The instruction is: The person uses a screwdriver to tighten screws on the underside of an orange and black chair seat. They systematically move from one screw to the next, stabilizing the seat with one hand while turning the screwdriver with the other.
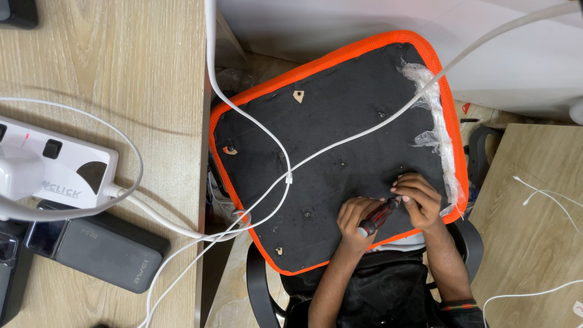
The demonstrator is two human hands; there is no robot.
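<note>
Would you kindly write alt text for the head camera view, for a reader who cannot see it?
A person's left hand grips a red-and-black screwdriver against the black underside of an orange-edged seat cushion, while the right hand steadies its tip. White cables cross the cushion; a wooden desk at left holds a white power strip.

Brightness: even indoor light right across the view, nothing dim.
Glare: the white power strip (57, 167) washes out pale on top, and the plastic wrap (434, 109) at the far right edge of the black seat base (340, 152) glints.
Shadows: soft and short under the white cable (316, 158) crossing the seat base.
Darkest patch: below the seat base, detail lost in black.
Focus: sharp on the seat base.
Distortion: the cable bows towards the top right corner.
</note>
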